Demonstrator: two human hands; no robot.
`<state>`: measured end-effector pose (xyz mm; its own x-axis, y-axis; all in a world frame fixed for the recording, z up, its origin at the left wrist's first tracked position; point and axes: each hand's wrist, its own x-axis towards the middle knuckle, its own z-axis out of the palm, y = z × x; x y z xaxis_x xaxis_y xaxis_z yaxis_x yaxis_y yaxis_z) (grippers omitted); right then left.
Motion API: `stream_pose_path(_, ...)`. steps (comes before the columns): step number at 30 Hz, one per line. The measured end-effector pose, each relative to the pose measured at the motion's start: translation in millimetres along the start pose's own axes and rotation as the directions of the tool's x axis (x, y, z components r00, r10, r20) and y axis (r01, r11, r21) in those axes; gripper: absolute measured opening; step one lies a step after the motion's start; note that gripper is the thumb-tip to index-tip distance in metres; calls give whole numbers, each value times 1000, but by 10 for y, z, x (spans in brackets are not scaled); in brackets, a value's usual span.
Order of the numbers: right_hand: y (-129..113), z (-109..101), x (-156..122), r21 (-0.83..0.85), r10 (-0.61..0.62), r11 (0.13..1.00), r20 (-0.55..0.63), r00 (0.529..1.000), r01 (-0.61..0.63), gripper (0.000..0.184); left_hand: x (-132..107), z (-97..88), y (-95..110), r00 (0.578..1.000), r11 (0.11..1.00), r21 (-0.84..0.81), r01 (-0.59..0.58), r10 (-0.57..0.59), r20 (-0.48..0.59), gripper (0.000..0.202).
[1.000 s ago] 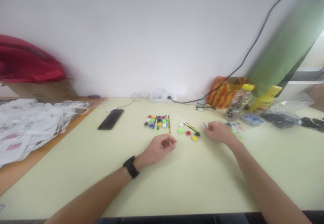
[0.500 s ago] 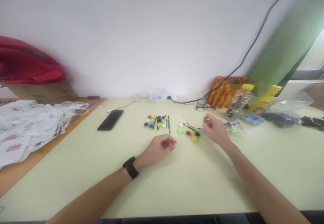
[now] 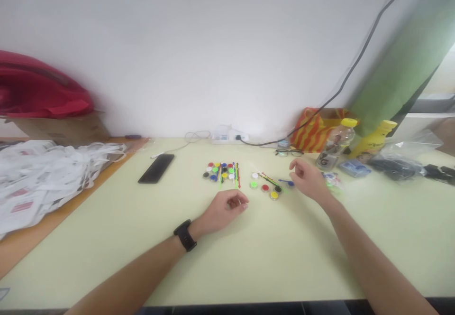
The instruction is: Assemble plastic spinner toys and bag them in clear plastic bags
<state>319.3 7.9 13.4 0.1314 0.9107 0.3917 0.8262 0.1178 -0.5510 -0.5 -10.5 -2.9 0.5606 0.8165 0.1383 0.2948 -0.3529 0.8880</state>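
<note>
My left hand (image 3: pixel 225 207), with a black watch on the wrist, rests on the table with fingers loosely curled and a gap to the thumb; nothing shows in it. Just beyond it lies a tight group of small coloured discs (image 3: pixel 224 175) and thin coloured sticks (image 3: pixel 238 176). My right hand (image 3: pixel 306 178) hovers beside a blue disc (image 3: pixel 290 184), its bent fingers slightly apart and seemingly holding nothing. Left of that disc lie a yellow disc (image 3: pixel 273 195), a red disc (image 3: pixel 265 188), a green disc (image 3: pixel 253 185), a white disc (image 3: pixel 255 176) and a black disc (image 3: pixel 278 189), with several sticks.
A phone (image 3: pixel 156 168) lies left. Glasses (image 3: pixel 288 152) and a power strip (image 3: pixel 224 137) are at the wall. Right stand a clear bottle (image 3: pixel 336 145), a yellow bottle (image 3: pixel 373 142), a blue packet (image 3: pixel 354 167) and plastic bags (image 3: pixel 396 167). White bags (image 3: pixel 46 177) cover the left side.
My right hand has shifted slightly right and down, uncovering the blue disc that it hid before. My left hand has stayed in place.
</note>
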Motion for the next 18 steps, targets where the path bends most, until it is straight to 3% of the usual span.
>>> stream_pose_path(7,108,-96,49,44,46,998,-79,996,-43,14,-1,-1,1,1000,1000,-3,-4,4,7,21)
stream_pose_path(18,86,-83,41,-1,60,998,-28,998,-60,21,-3,-2,7,1000,1000,2,-2,2,1,22)
